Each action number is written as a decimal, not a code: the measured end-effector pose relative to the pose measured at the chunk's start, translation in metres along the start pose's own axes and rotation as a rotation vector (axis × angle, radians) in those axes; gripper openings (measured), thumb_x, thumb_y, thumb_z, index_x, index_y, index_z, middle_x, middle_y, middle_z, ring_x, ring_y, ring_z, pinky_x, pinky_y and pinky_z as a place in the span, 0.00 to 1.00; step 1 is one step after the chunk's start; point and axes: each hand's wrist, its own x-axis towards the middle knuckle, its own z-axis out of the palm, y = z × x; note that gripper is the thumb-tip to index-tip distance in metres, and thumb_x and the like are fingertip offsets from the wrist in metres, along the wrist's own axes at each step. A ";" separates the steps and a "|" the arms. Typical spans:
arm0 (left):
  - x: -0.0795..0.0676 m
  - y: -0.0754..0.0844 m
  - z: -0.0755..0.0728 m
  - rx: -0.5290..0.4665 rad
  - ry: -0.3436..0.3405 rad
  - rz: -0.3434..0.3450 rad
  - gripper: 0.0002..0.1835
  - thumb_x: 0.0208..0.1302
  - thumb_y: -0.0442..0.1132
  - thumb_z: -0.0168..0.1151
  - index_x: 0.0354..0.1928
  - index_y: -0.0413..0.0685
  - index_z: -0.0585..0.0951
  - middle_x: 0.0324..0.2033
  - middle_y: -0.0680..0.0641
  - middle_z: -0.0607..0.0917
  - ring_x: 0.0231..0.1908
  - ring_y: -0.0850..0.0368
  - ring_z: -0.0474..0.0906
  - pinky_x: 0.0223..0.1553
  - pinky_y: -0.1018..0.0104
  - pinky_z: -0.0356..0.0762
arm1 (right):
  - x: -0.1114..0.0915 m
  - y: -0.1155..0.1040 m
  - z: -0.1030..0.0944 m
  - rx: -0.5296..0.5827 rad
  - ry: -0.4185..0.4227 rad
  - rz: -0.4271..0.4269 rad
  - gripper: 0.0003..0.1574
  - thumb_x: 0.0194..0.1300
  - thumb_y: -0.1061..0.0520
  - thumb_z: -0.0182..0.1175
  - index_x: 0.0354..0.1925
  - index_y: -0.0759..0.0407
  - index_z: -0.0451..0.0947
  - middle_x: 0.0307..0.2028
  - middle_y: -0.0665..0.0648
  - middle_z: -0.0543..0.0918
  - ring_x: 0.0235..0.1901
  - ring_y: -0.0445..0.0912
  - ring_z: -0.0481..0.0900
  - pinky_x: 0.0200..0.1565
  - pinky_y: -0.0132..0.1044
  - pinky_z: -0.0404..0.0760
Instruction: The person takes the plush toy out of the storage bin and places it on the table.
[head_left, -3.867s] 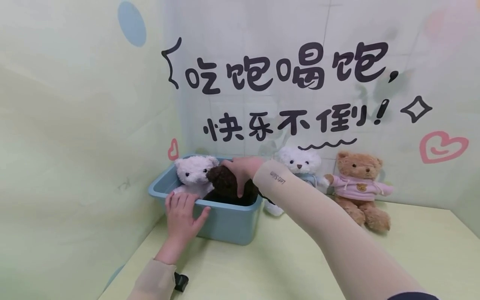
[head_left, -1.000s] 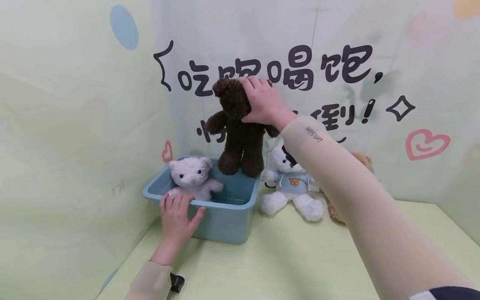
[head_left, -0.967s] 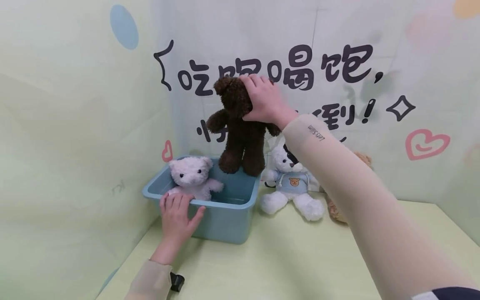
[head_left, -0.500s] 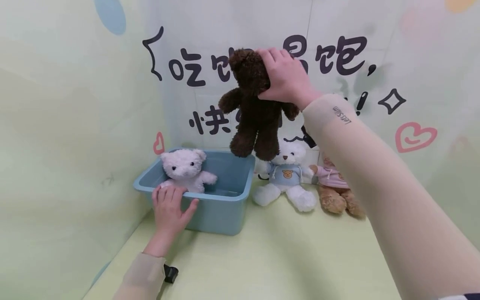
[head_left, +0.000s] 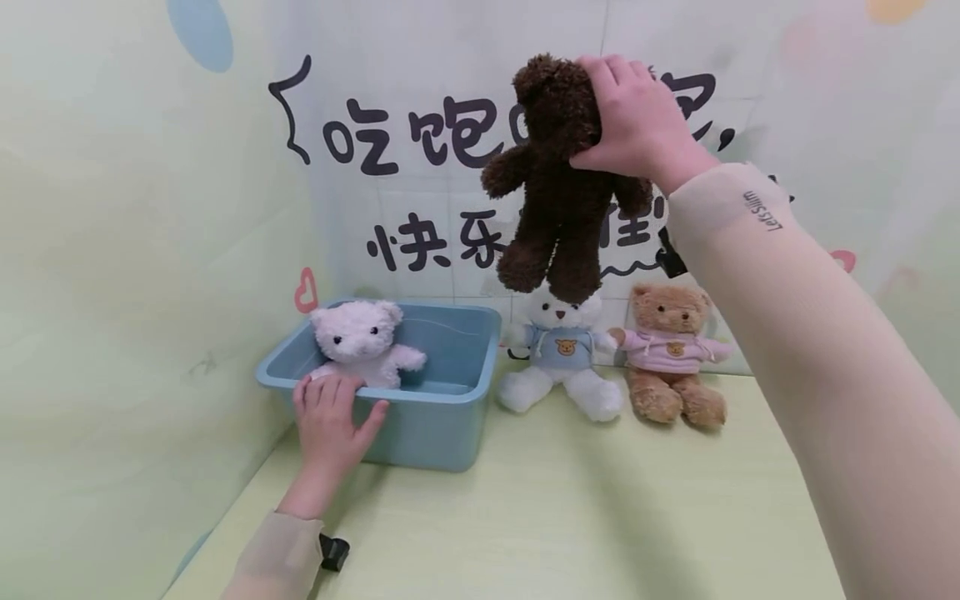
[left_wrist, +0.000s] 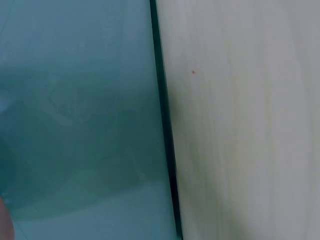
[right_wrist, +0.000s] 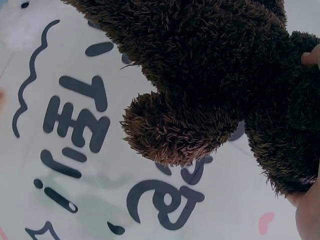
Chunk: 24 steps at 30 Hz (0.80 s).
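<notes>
My right hand (head_left: 630,121) grips the dark brown teddy bear (head_left: 562,183) by its head and holds it in the air, right of the blue tub (head_left: 442,433). The bear hangs upright, its feet overlapping a white teddy bear's head in the head view. In the right wrist view, its shaggy fur (right_wrist: 200,55) fills the top, with fingers at the right edge. My left hand (head_left: 330,425) holds the tub's near rim, fingers hooked over it. Inside the tub sits a pale pinkish teddy bear (head_left: 360,333). The left wrist view shows the tub's wall (left_wrist: 80,125) close up.
Against the back wall sit a white teddy bear (head_left: 562,350) in a blue hoodie and a light brown teddy bear (head_left: 671,354) in a pink hoodie. The pale table (head_left: 525,517) meets a wall (head_left: 112,292) on the left, close to the tub.
The right hand lifted the brown bear out of the tub, then carried it up and to the right, beyond the tub. The left hand has stayed on the rim. The view has shifted slightly.
</notes>
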 end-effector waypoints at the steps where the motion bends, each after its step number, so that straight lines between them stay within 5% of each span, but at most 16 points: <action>1: 0.000 0.000 0.000 -0.001 0.000 -0.001 0.31 0.66 0.64 0.48 0.35 0.39 0.74 0.31 0.39 0.75 0.38 0.37 0.67 0.55 0.37 0.54 | -0.002 0.003 -0.002 0.001 -0.001 -0.002 0.66 0.54 0.44 0.70 0.75 0.57 0.40 0.71 0.67 0.55 0.67 0.64 0.56 0.63 0.62 0.58; 24: 0.004 -0.011 0.001 -0.007 -0.003 0.000 0.32 0.65 0.66 0.47 0.36 0.39 0.75 0.31 0.38 0.75 0.38 0.36 0.67 0.55 0.36 0.53 | -0.057 0.060 -0.023 0.059 -0.049 0.016 0.66 0.52 0.50 0.72 0.76 0.57 0.42 0.69 0.70 0.55 0.66 0.69 0.55 0.62 0.65 0.56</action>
